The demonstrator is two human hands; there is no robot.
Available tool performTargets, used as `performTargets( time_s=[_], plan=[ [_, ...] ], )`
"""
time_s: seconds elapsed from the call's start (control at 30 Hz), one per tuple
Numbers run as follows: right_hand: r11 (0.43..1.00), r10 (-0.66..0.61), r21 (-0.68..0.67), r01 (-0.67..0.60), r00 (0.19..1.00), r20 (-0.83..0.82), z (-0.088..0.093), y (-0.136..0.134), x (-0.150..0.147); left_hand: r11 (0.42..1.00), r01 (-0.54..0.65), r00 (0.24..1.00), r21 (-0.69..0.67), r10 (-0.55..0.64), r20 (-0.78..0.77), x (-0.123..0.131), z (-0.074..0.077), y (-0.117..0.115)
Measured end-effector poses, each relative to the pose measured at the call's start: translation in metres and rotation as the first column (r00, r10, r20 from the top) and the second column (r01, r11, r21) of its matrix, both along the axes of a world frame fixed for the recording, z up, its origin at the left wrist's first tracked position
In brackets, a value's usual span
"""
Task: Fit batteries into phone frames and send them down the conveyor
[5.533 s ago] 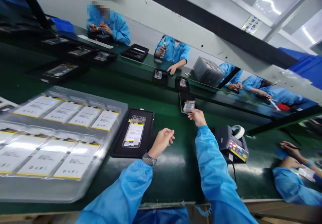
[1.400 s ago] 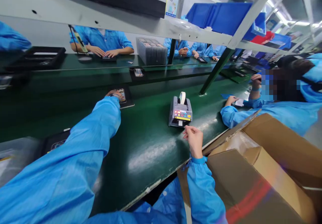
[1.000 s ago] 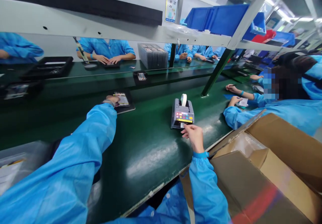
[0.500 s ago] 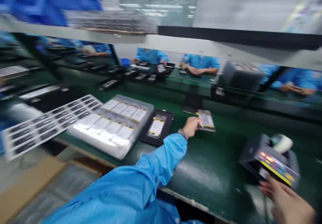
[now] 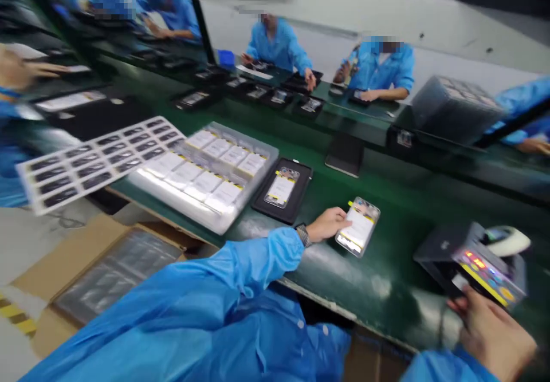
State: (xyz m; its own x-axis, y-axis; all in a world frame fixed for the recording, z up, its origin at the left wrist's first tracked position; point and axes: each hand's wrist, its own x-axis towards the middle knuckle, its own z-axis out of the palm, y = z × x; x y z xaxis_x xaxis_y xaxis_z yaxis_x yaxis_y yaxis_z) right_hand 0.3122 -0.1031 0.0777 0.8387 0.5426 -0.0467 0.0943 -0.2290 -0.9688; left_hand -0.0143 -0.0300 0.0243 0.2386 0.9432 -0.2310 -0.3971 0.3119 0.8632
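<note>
My left hand (image 5: 329,225) is closed on the left edge of an open-backed phone body (image 5: 359,227) with a white battery, low over the green bench. At the mouth of a tape dispenser (image 5: 476,264) with a lit red display, my right hand (image 5: 494,319) pinches at a small whitish piece of tape (image 5: 459,282). Its fingertips partly hide the piece. Left of my left hand, a similar phone body (image 5: 282,188) lies in a black tray (image 5: 263,200). Beyond that is a clear plastic tray (image 5: 223,221) filled with several more white-battery phone bodies.
A white sheet of dark stickers (image 5: 101,161) overlaps the clear tray's left side. A black pad (image 5: 344,154) lies farther back. Co-workers in blue sit across the bench behind phone trays. An open cardboard box (image 5: 81,250) stands below the bench edge at left.
The view has tilted down. The phone body in my left hand has turned from tilted to nearly flat, its battery face now plainly visible. My right hand stays at the dispenser.
</note>
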Motion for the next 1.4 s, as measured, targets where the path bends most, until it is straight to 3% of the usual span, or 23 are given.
performTargets(
  time_s=[0.13,0.23,0.37,0.47,0.57,0.67,0.77,1.4],
  plan=[
    [0.997,0.062,-0.036,-0.062,0.998,0.001,0.014,0.004,-0.016,0.998,-0.014,1.000,0.061,0.014,0.004,-0.003,-0.005,0.000],
    [0.995,0.099,0.014,-0.099,0.995,0.030,0.013,0.007,-0.013,0.995,0.015,1.000,0.099,-0.015,0.008,-0.004,-0.009,0.004],
    [0.990,0.116,0.076,-0.119,0.992,0.050,0.012,-0.007,-0.021,0.994,0.042,0.999,0.100,-0.043,0.012,-0.003,-0.007,0.002],
    [0.975,0.193,0.108,-0.196,0.981,0.038,0.008,-0.022,-0.055,0.993,0.044,0.999,0.108,-0.045,0.014,0.000,-0.006,0.000],
    [0.931,0.358,0.081,-0.356,0.934,-0.004,-0.003,-0.029,-0.107,0.991,0.036,0.999,0.131,-0.036,-0.004,0.002,-0.008,-0.001],
    [0.879,0.476,0.074,-0.471,0.878,-0.054,-0.018,-0.025,-0.153,0.987,0.030,0.999,0.160,-0.027,-0.026,0.003,-0.008,-0.002],
    [0.849,0.528,0.072,-0.524,0.846,-0.076,-0.029,-0.017,-0.178,0.985,0.020,0.999,0.172,-0.014,-0.036,0.003,-0.008,-0.004],
    [0.861,0.507,0.007,-0.508,0.861,0.032,-0.040,-0.007,-0.189,0.986,-0.011,0.998,0.169,0.021,-0.054,0.006,-0.003,-0.007]
  ],
)
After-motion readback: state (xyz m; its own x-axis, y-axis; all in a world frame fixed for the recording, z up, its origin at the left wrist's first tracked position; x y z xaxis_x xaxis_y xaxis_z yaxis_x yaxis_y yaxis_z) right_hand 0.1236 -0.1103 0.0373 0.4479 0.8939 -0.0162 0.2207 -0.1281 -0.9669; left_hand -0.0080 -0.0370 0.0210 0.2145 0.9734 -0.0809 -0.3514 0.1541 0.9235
